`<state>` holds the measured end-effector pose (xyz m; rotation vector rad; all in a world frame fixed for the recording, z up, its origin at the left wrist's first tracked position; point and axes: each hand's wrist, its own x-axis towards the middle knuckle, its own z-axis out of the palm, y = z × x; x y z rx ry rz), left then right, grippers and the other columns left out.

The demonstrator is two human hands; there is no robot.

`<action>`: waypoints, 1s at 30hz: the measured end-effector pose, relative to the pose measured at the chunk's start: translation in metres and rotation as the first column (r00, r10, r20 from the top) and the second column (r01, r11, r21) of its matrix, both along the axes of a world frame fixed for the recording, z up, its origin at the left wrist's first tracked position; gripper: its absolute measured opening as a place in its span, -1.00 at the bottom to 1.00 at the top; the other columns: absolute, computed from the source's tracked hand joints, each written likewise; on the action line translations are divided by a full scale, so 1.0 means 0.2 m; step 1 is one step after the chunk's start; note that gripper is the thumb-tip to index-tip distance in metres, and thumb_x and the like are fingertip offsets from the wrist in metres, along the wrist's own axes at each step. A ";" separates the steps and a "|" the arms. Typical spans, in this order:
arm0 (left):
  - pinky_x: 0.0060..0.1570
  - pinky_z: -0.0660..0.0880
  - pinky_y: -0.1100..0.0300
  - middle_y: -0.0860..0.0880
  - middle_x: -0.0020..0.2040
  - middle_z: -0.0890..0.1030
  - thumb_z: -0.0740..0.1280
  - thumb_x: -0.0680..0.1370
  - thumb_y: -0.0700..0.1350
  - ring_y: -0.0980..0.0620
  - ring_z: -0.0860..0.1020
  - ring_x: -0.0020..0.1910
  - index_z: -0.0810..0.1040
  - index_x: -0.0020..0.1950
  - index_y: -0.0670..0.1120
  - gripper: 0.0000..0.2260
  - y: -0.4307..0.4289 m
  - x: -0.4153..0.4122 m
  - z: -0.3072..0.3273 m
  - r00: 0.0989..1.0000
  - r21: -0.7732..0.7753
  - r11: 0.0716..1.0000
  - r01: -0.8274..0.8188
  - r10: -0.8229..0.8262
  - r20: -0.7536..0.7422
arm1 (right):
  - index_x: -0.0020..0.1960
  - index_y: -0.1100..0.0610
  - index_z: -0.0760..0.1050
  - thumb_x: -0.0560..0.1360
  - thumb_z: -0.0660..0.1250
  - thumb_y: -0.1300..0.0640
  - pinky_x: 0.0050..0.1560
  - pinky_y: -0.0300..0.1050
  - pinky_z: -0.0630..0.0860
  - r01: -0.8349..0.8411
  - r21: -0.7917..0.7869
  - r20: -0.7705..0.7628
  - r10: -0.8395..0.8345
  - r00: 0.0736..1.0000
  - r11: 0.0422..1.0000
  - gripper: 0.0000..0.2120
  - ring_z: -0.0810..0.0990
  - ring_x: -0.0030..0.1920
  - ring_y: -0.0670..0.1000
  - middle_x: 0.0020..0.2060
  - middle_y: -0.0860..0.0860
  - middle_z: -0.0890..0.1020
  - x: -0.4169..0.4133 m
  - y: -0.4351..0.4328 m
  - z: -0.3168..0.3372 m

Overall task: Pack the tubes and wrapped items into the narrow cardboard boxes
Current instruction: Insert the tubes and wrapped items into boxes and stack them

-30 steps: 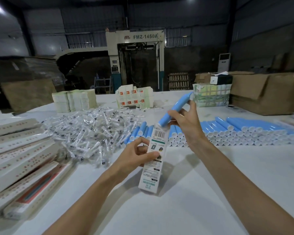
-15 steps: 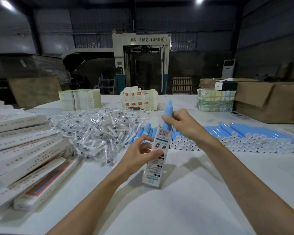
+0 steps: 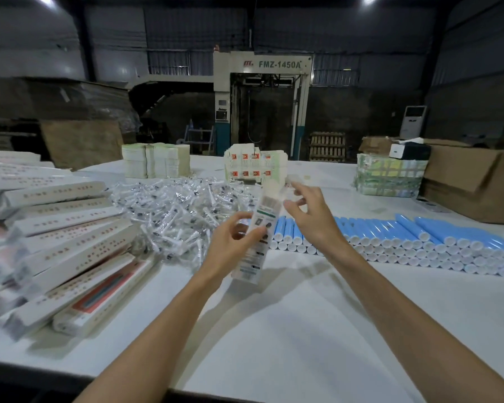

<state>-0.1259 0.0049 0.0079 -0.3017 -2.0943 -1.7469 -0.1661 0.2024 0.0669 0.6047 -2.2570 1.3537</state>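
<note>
Box [image 3: 259,237] held near-upright over the surface [image 3: 303,330], mouth up: the left grip [image 3: 233,242] curls round its middle so the open end faces the right grip [image 3: 312,213], which hovers beside that mouth, fingers spread, holding nothing (blur hides whether a tube sits inside). Blue tubes [image 3: 419,237] lie in rows at the right, wrapped items [image 3: 175,210] heaped behind, both within easy reach.

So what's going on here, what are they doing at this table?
A person is packing at a white table. Their left hand grips a narrow box, held roughly upright. Their right hand is open, with its fingers spread beside the box's top end. No tube shows at that end, and the inside is hidden. Blue tubes lie in rows to the right. A pile of wrapped items sits behind, and long boxes are stacked on the left.
</note>
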 end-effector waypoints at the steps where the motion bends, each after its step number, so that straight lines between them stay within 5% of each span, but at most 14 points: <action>1: 0.06 0.63 -0.03 0.05 0.09 0.77 0.50 0.62 0.07 0.08 0.76 0.01 0.59 0.35 0.10 -0.69 -0.02 -0.01 0.01 0.999 0.024 0.999 -0.036 0.037 -0.014 | 0.55 0.01 0.37 0.71 0.25 0.06 0.03 -0.41 0.42 0.023 -0.073 -0.010 -0.024 1.000 0.997 -0.59 0.50 0.12 -0.19 0.28 -0.06 0.40 0.00 -0.03 -0.02; 3: 0.02 0.64 0.01 0.02 0.11 0.75 0.46 0.65 0.02 0.12 0.74 -0.01 0.55 0.37 0.05 -0.69 -0.08 -0.02 0.03 0.991 0.124 0.985 -0.119 0.126 -0.051 | 0.47 0.05 0.43 0.71 0.23 0.11 -0.11 -0.47 0.43 0.059 -0.149 0.015 -0.057 0.998 0.987 -0.67 0.51 0.03 -0.23 0.22 -0.03 0.46 -0.01 -0.10 -0.07; 6: -0.13 0.62 0.19 0.02 0.12 0.71 0.36 0.71 0.00 0.18 0.73 -0.07 0.46 0.36 0.04 -0.76 -0.19 -0.03 0.06 0.957 0.263 0.934 -0.241 0.274 -0.096 | 0.33 0.13 0.53 0.69 0.24 0.21 -0.26 -0.33 0.41 -0.020 0.015 0.143 0.017 0.990 1.000 -0.76 0.52 -0.15 -0.11 0.00 0.00 0.57 -0.02 -0.23 -0.20; 9: -0.04 0.61 0.05 0.04 0.15 0.65 0.29 0.75 0.03 0.10 0.68 0.02 0.38 0.37 0.03 -0.77 -0.29 -0.05 0.06 0.927 0.333 0.887 -0.319 0.366 -0.086 | 0.30 0.15 0.57 0.67 0.28 0.20 -0.14 -0.30 0.42 -0.169 0.187 0.203 0.130 0.970 0.968 -0.77 0.54 -0.11 -0.12 -0.03 -0.06 0.59 0.00 -0.41 -0.36; 12: -0.06 0.57 0.06 0.00 0.18 0.63 0.26 0.75 0.03 -0.01 0.67 0.08 0.33 0.37 0.02 -0.76 -0.33 -0.06 0.05 0.904 0.387 0.842 -0.375 0.424 -0.049 | 0.32 0.10 0.53 0.64 0.31 0.13 0.08 -0.16 0.51 -0.275 0.312 0.238 0.205 0.949 0.909 -0.74 0.55 0.08 -0.03 0.16 0.00 0.55 0.01 -0.56 -0.45; 16: -0.14 0.52 0.16 0.10 0.09 0.61 0.28 0.75 -0.01 0.18 0.63 -0.04 0.33 0.29 0.01 -0.81 -0.35 -0.09 0.03 0.862 0.413 0.784 -0.463 0.507 0.004 | 0.30 0.10 0.50 0.58 0.39 0.07 0.14 0.09 0.55 -0.243 0.523 0.160 0.186 0.969 0.817 -0.69 0.53 0.17 0.10 0.21 0.05 0.51 0.01 -0.70 -0.52; 20: -0.26 0.48 0.34 0.15 0.04 0.62 0.35 0.71 0.01 0.47 0.57 -0.23 0.39 0.27 0.02 -0.79 -0.36 -0.09 0.03 0.795 0.393 0.734 -0.554 0.607 -0.014 | 0.07 0.23 0.55 0.57 0.38 0.16 0.00 0.09 0.56 -0.207 0.465 0.082 0.191 0.978 0.861 -0.85 0.60 0.03 0.19 0.01 0.18 0.62 0.03 -0.76 -0.54; 24: -0.15 0.52 0.29 0.08 0.09 0.65 0.38 0.69 -0.01 0.20 0.64 -0.03 0.36 0.32 0.05 -0.72 -0.37 -0.09 0.04 0.779 0.449 0.695 -0.562 0.628 0.002 | 0.04 0.12 0.54 0.59 0.26 0.30 -0.09 -0.03 0.50 -0.138 0.395 -0.003 0.151 0.989 0.908 -0.87 0.56 -0.03 0.05 0.00 0.05 0.61 0.03 -0.71 -0.54; 30: 0.01 0.57 0.10 0.03 0.15 0.65 0.41 0.68 -0.02 0.06 0.65 0.08 0.35 0.34 0.05 -0.69 -0.35 -0.07 0.05 0.799 0.494 0.688 -0.532 0.601 0.024 | 0.11 0.13 0.67 0.62 0.33 0.22 0.18 -0.16 0.47 -0.058 0.182 0.006 0.058 0.998 0.982 -0.85 0.51 0.15 -0.06 0.09 -0.01 0.62 -0.01 -0.61 -0.49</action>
